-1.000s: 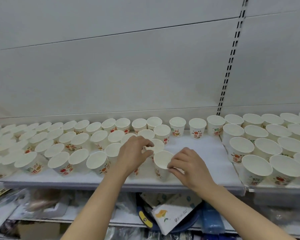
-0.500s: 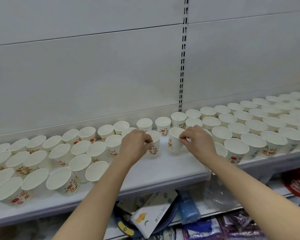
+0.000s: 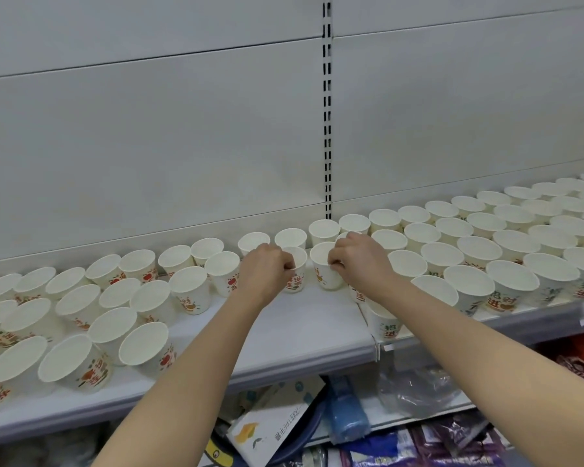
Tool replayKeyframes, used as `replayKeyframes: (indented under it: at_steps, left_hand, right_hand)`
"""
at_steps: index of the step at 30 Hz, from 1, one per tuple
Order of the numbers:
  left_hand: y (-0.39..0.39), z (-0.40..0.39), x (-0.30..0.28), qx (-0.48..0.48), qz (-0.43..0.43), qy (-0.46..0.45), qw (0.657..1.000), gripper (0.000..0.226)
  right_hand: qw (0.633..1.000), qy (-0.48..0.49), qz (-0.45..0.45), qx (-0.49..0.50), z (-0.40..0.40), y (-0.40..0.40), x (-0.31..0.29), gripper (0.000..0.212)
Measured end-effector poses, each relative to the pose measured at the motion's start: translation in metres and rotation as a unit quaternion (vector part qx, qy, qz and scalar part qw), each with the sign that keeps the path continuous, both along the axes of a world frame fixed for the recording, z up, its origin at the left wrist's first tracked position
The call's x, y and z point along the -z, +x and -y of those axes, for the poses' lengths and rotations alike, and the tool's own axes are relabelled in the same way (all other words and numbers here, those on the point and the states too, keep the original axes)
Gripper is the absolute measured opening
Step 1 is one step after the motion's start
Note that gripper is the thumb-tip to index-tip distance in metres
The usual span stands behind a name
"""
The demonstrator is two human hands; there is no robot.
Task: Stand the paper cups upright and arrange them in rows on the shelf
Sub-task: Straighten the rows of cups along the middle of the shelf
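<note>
Several white paper cups with red and green print stand upright in rows along the white shelf [image 3: 304, 328]. My left hand [image 3: 262, 269] pinches the rim of one upright cup [image 3: 295, 279] in the second row. Beside it, my right hand [image 3: 358, 261] pinches the rim of another upright cup [image 3: 324, 271]. Both cups rest on the shelf, a little apart from each other, just in front of the back row [image 3: 323, 230]. More cups fill the shelf to the left [image 3: 142, 345] and to the right [image 3: 509, 278].
A slotted upright [image 3: 327, 106] divides the grey back panels. Bare shelf surface lies in front of the two held cups. Below the shelf edge are a printed carton [image 3: 273, 423], a blue packet [image 3: 346, 412] and clear plastic bags [image 3: 415, 392].
Both hands carried their cups from the front of the shelf back to the second row and set them down. My view swung left, so the slotted upright now sits mid-frame.
</note>
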State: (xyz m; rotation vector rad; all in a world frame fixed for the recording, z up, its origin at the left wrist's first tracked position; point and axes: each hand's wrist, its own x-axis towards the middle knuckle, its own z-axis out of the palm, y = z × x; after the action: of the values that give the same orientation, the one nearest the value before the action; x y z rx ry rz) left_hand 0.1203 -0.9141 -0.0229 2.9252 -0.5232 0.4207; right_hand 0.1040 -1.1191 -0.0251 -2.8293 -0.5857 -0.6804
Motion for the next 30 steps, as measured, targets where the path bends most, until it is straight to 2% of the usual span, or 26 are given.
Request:
replayKeyframes:
  at_steps: [10,15,20,30]
  left_hand:
    - [-0.004,-0.002,0.01,-0.001,-0.001,-0.007,1.0,0.01]
    - [-0.001,-0.007,0.012,0.011,-0.013,-0.01,1.0,0.011]
    - [0.0,-0.004,0.013,0.016,0.002,-0.015,1.0,0.011]
    - [-0.006,-0.011,0.011,0.007,0.038,-0.035,0.999,0.025]
  right_hand:
    - [0.999,-0.026,-0.022,-0.009,0.001,0.012,0.007,0.016]
    - [0.997,-0.066,-0.029,-0.008,-0.001,0.015,0.009,0.023]
    - [0.999,-0.04,-0.023,-0.022,0.0,0.016,0.01,0.013]
    - [0.997,-0.003,0.027,-0.065,-0.007,0.019,0.005,0.014]
